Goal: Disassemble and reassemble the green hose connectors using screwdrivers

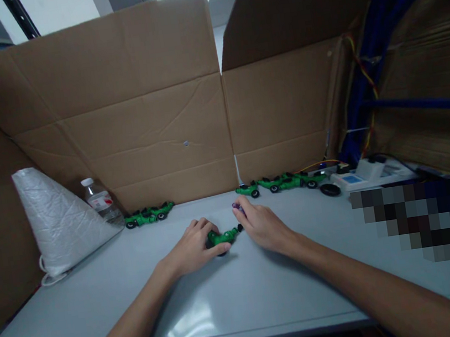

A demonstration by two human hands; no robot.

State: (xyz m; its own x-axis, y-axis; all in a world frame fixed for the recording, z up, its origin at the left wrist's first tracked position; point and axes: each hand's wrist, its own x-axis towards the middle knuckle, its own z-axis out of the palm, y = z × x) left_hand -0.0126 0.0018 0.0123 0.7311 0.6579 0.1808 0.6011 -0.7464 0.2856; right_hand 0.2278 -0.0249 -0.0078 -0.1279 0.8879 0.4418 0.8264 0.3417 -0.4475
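A small green toy car (pixel 223 237) with black wheels lies on the grey table (pixel 235 301) in the middle. My left hand (pixel 194 248) is closed round its rear end and holds it down. My right hand (pixel 260 225) sits just to the right of the car's front, fingers pinched on a small purple piece (pixel 237 206) that I cannot make out clearly. The two hands are almost touching across the car.
Two green toy cars (pixel 150 214) stand at the back left, and a row of several more (pixel 281 183) at the back right. A white crumpled bag (pixel 58 220) and a water bottle (pixel 101 201) stand at the left. Cardboard walls (pixel 151 117) enclose the table; a white device (pixel 360 174) lies right.
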